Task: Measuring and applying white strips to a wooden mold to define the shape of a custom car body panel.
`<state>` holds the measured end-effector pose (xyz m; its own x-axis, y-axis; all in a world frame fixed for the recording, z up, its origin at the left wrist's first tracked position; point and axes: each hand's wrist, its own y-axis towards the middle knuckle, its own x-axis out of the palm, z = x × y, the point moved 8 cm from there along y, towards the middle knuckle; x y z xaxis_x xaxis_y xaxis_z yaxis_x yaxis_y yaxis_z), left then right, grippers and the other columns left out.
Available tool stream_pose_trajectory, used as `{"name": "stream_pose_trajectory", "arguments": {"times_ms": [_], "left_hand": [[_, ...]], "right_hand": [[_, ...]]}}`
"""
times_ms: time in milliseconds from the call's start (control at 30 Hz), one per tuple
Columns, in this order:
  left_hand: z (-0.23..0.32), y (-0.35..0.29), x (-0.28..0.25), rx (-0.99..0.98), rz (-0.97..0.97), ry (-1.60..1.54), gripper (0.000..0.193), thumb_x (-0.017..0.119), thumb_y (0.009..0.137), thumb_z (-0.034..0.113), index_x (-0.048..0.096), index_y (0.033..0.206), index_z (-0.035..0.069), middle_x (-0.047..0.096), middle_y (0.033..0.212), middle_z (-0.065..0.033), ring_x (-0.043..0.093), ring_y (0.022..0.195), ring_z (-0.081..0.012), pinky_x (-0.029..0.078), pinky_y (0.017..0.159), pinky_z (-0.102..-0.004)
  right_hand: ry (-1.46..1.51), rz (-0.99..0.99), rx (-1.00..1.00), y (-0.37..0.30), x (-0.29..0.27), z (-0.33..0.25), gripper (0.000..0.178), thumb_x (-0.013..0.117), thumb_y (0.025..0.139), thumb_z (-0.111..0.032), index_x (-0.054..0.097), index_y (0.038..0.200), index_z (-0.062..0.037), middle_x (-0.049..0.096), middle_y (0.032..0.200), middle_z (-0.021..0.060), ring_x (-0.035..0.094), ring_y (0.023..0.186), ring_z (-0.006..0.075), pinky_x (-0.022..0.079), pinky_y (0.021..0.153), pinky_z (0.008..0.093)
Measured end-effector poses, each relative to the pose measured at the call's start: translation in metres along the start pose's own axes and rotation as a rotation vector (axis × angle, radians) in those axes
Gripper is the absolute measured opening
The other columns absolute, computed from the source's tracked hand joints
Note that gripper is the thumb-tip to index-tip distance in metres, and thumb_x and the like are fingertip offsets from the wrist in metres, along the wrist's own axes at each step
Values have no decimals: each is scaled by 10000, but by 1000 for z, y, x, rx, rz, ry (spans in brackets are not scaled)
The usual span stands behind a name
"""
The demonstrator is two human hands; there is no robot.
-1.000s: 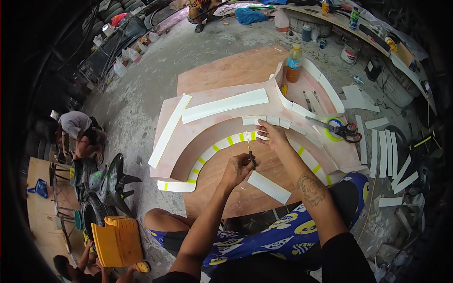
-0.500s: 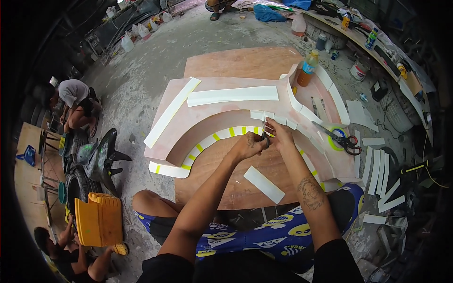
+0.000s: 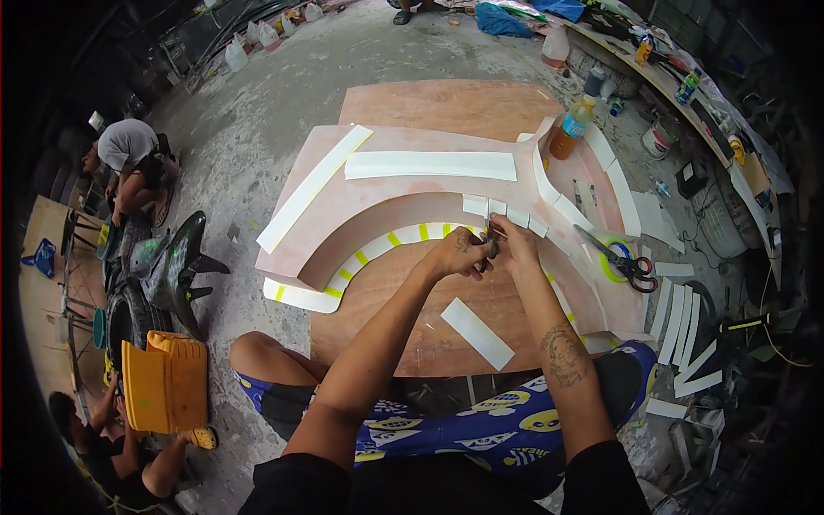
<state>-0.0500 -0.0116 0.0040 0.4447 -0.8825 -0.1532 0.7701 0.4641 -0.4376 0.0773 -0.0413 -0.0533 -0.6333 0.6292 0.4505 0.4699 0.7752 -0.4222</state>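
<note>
A pinkish fender-shaped panel (image 3: 412,137) with a curved arch lies in front of me, its edges lined with white strips and yellow tape. At the top of the arch, my left hand (image 3: 461,255) is closed around a small dark-handled tool (image 3: 493,249); a thin blade seems to point up from it. Right beside it, my right hand (image 3: 517,245) has its fingers pinched together near a white tab (image 3: 496,209) on the arch edge. What those fingers hold is hidden. A loose white strip (image 3: 478,333) lies on the brown board (image 3: 403,330) below.
Large black-handled scissors (image 3: 635,270) rest over a yellow-green tape roll (image 3: 614,261) at right. A bottle of amber liquid (image 3: 570,130) stands in the panel's recess. Cut white strips (image 3: 678,322) lie on the floor. Two people crouch at left near a yellow plastic bin (image 3: 167,382).
My view has shifted slightly. Both hands stay together at the arch edge, with the left still gripping the small tool. The person at upper left has bent lower.
</note>
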Motion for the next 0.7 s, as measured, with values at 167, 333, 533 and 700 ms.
{"name": "stream_pose_trajectory", "arguments": {"times_ms": [167,333,533,700], "left_hand": [[-3,6,-4,30,-17,-17,436,603,905,370,657,1085,-23,710,876,-165,709,680,-203,581,604,-267],[-4,9,-7,23,-24,-4,466,617,876,402,665,1071,-18,715,842,-146,712,677,-205,565,576,-265],[2,5,-9,16,-34,44,511,632,831,441,677,1027,-29,721,815,-128,715,665,-211,557,580,-274],[7,4,-8,11,-36,40,501,630,812,420,682,985,-47,725,819,-120,717,664,-211,563,590,-283]], "right_hand": [[-11,-3,-27,-6,5,-5,223,724,811,-112,634,963,24,644,865,102,643,753,223,534,587,327],[-48,-7,-19,-8,5,-7,220,724,811,-120,634,951,24,650,874,103,645,769,219,532,594,329],[-79,13,13,-6,3,-6,268,763,790,-162,644,956,11,651,894,92,635,816,207,499,652,325],[-68,16,-8,1,-4,-4,262,763,790,-154,645,962,4,652,901,93,630,828,206,507,661,332]]}}
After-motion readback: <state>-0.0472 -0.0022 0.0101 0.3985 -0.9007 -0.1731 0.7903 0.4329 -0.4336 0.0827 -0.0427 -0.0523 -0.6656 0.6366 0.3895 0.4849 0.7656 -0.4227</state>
